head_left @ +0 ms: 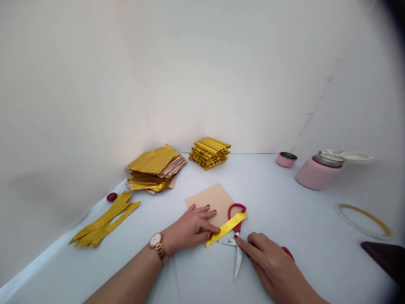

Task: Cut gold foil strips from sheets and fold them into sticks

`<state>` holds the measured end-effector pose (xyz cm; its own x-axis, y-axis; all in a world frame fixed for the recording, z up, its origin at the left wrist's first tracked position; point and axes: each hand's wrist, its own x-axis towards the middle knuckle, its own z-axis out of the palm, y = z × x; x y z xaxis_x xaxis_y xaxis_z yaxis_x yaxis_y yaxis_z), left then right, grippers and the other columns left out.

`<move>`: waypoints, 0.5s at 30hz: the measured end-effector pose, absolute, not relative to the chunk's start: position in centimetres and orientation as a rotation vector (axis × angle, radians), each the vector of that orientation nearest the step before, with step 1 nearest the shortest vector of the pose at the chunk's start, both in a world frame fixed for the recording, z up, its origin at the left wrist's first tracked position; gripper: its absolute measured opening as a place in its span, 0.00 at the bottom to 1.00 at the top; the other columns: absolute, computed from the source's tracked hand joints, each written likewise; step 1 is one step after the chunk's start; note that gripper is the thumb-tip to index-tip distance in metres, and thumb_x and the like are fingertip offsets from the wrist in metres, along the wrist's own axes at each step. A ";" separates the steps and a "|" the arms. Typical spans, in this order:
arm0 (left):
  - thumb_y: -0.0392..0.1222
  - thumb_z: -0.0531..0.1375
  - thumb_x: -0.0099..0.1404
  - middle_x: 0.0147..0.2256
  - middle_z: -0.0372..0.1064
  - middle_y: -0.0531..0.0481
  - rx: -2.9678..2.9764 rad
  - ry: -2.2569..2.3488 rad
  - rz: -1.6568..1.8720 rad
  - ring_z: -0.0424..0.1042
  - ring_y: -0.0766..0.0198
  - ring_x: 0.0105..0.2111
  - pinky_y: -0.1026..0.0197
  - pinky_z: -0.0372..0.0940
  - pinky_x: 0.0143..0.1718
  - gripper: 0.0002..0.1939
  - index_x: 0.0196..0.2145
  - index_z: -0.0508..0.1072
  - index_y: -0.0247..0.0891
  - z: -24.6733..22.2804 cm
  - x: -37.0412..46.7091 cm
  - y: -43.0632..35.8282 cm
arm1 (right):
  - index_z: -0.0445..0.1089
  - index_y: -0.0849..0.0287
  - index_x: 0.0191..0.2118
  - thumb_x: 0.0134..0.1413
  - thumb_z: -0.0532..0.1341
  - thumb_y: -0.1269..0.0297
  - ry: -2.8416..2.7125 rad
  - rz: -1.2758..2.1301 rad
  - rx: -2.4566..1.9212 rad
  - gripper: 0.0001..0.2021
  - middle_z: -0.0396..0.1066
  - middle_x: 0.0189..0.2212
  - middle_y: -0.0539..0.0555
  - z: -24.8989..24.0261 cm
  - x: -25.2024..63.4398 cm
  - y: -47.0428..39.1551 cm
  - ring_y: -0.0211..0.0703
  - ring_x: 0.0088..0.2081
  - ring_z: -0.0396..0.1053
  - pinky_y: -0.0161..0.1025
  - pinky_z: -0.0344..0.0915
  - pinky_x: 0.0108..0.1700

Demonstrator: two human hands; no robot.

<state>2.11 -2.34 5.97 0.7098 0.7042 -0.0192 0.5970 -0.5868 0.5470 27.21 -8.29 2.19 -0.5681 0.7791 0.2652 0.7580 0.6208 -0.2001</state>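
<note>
A beige paper sheet (pixel 218 198) lies on the table under my left hand (pixel 198 223), whose outer fingers rest on it. Between that hand's thumb and index finger is one end of a shiny gold paper strip (pixel 229 226). The strip runs along the sheet's near edge and crosses over a red scissor handle; I cannot tell whether it is joined to the sheet. Red-handled scissors (pixel 238 261) lie with their blades spread. My right hand (pixel 267 261) is on them, index finger at the pivot, fingers curled, with the other red handle mostly hidden behind it.
Cut gold strips (pixel 104 223) lie at left beside a dark red round object (pixel 112 196). Behind are a stack of gold-and-beige sheets (pixel 155 162) and a pile of rolled gold tubes (pixel 210 152). At right stand a pink jar (pixel 318 175), a pink cap (pixel 286 160) and a tape ring (pixel 367 217).
</note>
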 end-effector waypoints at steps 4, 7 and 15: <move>0.39 0.54 0.63 0.59 0.52 0.53 2.387 1.000 0.255 0.45 0.55 0.60 0.42 0.39 0.57 0.17 0.48 0.69 0.55 5.9 2.3 -2.3 | 0.62 0.60 0.53 0.53 0.45 0.79 -2.535 0.057 -1.242 0.22 0.65 0.35 0.59 2.5 26.6 -8.3 0.47 0.34 0.64 0.43 0.65 0.33; 0.39 0.53 0.63 0.58 0.53 0.52 2.399 1.011 0.246 0.45 0.56 0.60 0.42 0.40 0.57 0.17 0.48 0.69 0.56 6.0 2.4 -2.3 | 0.63 0.62 0.52 0.52 0.46 0.79 -2.571 0.032 -1.243 0.22 0.66 0.34 0.60 3.2 26.0 -8.2 0.47 0.34 0.64 0.43 0.66 0.33; 0.37 0.54 0.63 0.59 0.52 0.54 2.401 1.001 0.218 0.45 0.57 0.60 0.42 0.39 0.57 0.18 0.48 0.68 0.56 6.3 2.2 -2.3 | 0.64 0.61 0.51 0.51 0.48 0.80 -2.597 0.048 -1.260 0.22 0.67 0.33 0.59 4.0 25.8 -8.3 0.46 0.34 0.65 0.41 0.66 0.34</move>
